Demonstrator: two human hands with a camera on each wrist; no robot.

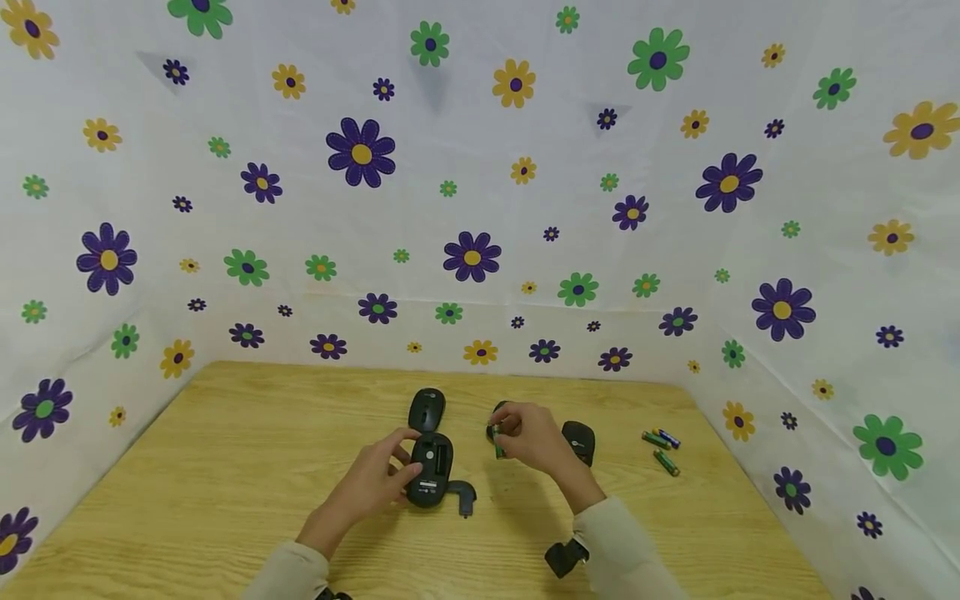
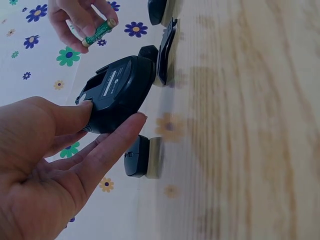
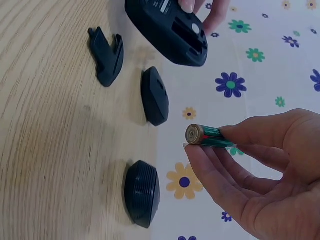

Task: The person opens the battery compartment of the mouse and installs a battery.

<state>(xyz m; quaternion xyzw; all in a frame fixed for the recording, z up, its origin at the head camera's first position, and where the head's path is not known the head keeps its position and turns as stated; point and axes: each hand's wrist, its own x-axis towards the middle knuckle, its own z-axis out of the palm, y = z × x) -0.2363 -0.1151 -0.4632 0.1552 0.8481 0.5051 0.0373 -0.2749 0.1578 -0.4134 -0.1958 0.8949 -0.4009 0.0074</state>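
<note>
My left hand (image 1: 371,477) grips a black computer mouse (image 1: 429,487) by its sides, thumb on one edge and fingers on the other. Its underside faces up, with the long battery slot (image 3: 187,31) uncovered and a label beside it. In the right wrist view, my right hand (image 3: 272,162) pinches a green battery (image 3: 212,136) between thumb and fingertips, its flat end toward the camera. The battery is held in the air, apart from the mouse. Just right of the gripped mouse, a dark hooked battery cover (image 1: 467,497) lies on the table.
A second black mouse (image 1: 427,408) lies behind the gripped one. Another mouse (image 3: 155,97) is partly hidden behind my right hand in the head view, and one more mouse (image 1: 579,440) sits to its right. Farther right lie loose batteries (image 1: 665,463) on the wooden table (image 1: 285,433).
</note>
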